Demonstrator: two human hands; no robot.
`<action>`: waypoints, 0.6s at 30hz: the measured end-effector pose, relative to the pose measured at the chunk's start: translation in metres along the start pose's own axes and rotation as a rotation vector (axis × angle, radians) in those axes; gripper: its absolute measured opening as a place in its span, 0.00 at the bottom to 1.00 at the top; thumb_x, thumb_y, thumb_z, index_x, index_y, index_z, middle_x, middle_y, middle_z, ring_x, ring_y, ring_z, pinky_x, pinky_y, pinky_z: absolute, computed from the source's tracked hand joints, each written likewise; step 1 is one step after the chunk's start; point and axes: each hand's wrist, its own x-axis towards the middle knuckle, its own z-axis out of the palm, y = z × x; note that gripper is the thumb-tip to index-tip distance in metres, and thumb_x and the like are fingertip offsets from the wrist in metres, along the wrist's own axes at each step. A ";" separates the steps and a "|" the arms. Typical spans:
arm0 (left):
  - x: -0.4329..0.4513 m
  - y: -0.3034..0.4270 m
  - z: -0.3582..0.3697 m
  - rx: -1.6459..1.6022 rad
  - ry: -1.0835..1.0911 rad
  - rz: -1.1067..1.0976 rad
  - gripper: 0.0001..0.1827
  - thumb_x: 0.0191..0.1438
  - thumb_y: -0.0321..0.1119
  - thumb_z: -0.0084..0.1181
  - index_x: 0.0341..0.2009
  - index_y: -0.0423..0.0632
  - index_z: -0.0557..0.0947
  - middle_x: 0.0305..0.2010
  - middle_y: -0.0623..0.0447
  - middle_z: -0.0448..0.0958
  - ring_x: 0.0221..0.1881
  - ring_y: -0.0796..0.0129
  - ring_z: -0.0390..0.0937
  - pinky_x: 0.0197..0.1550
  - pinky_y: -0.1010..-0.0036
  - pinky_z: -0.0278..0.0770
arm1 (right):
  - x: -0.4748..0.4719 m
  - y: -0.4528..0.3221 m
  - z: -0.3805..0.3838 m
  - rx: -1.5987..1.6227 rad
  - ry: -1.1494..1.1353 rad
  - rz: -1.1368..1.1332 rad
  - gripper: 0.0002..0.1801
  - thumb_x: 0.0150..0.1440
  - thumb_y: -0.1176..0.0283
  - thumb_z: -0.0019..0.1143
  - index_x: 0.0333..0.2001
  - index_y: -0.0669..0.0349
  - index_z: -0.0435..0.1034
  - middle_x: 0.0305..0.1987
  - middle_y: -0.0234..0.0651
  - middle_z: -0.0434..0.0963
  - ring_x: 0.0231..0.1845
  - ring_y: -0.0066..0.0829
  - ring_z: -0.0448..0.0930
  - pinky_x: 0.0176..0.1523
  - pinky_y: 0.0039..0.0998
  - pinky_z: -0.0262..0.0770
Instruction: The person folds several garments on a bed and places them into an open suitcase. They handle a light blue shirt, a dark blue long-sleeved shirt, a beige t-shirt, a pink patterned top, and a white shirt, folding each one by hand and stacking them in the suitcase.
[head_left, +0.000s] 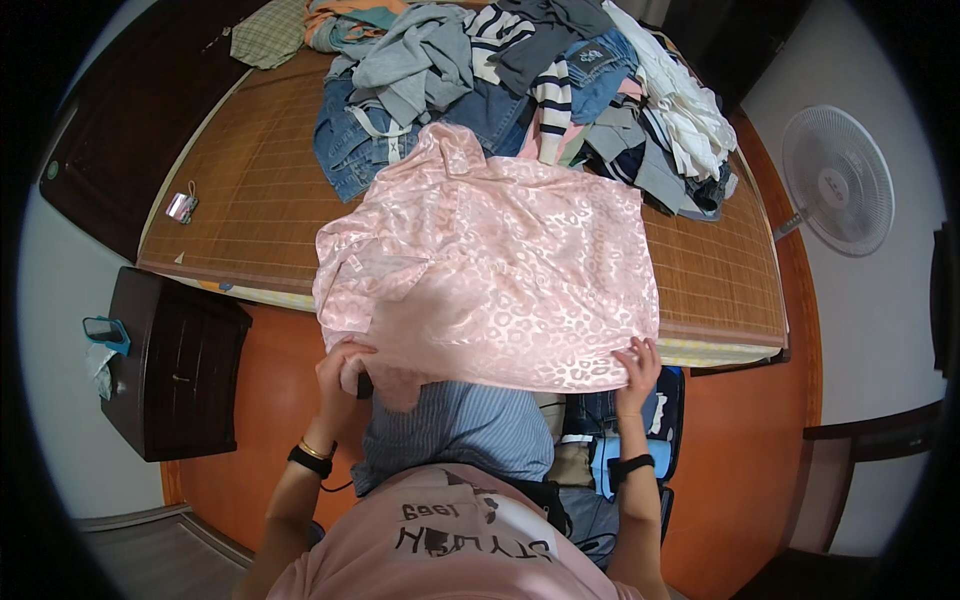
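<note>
A pink satin shirt (517, 255) with a leopard print lies spread over the front of the bed, its collar towards the left of the far side. Its near edge hangs past the mattress edge, above my lap. My left hand (343, 371) grips the shirt at its near left corner, by the sleeve side. At the near right corner, my right hand (639, 369) pinches the hem between thumb and fingers. A short sleeve with a small label lies folded over on the left. Some of the cloth near my left hand is in shadow.
A heap of clothes (412, 67), with jeans and striped knitwear, covers the back of the bed mat (247, 187). On the right stands a fan (836, 180). A dark cabinet (176, 367) is at the left. A packed suitcase (671, 420) lies open beside my right leg.
</note>
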 end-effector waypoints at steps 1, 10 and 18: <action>0.006 -0.001 -0.001 -0.083 0.023 -0.092 0.06 0.57 0.31 0.51 0.34 0.41 0.74 0.31 0.50 0.76 0.32 0.65 0.76 0.42 0.68 0.73 | 0.008 -0.001 -0.014 -0.009 0.002 0.016 0.12 0.45 0.81 0.55 0.35 0.56 0.78 0.47 0.37 0.77 0.58 0.44 0.71 0.59 0.38 0.67; 0.036 0.017 -0.024 -0.210 -0.168 -0.212 0.07 0.58 0.29 0.46 0.33 0.41 0.76 0.24 0.50 0.74 0.27 0.70 0.73 0.32 0.75 0.71 | 0.039 -0.001 -0.064 0.347 -0.064 0.260 0.08 0.51 0.74 0.52 0.25 0.68 0.67 0.23 0.37 0.71 0.26 0.28 0.73 0.34 0.25 0.67; 0.043 0.070 -0.069 -0.192 -0.344 -0.320 0.04 0.56 0.25 0.46 0.31 0.42 0.74 0.24 0.52 0.73 0.27 0.74 0.70 0.29 0.78 0.66 | 0.040 -0.007 -0.099 0.299 -0.146 0.309 0.13 0.49 0.67 0.51 0.20 0.67 0.65 0.16 0.33 0.66 0.20 0.20 0.69 0.25 0.24 0.60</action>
